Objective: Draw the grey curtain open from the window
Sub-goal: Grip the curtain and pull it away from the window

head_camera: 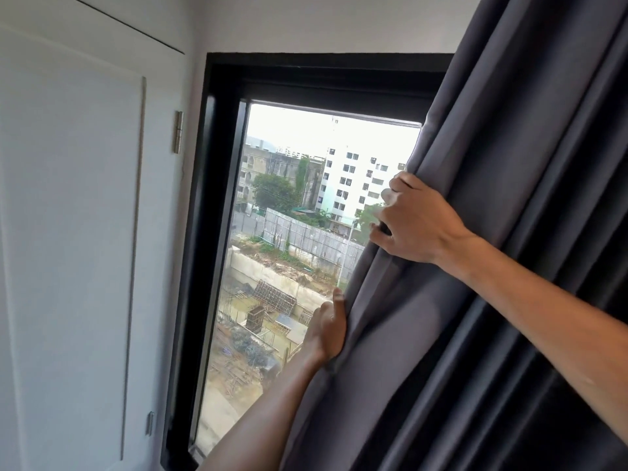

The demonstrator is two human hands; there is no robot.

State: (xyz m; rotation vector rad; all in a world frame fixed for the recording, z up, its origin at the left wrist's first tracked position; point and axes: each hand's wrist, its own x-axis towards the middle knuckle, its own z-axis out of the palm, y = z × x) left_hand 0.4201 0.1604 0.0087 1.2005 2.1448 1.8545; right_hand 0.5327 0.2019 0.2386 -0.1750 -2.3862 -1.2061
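The grey curtain [503, 205] hangs in thick folds over the right part of the black-framed window [217, 185]. Its left edge runs diagonally down the pane, and the left part of the glass is uncovered. My right hand [414, 219] is shut on the curtain's edge at mid height, fingers curled around the fabric. Lower down, my left hand [328, 329] grips the same edge, thumb up along the fold. Both forearms reach in from the bottom right.
A white cupboard door [71, 215] with metal hinges [178, 131] fills the wall to the left of the window. White wall runs above the frame. Outside the glass lie a construction site and pale buildings.
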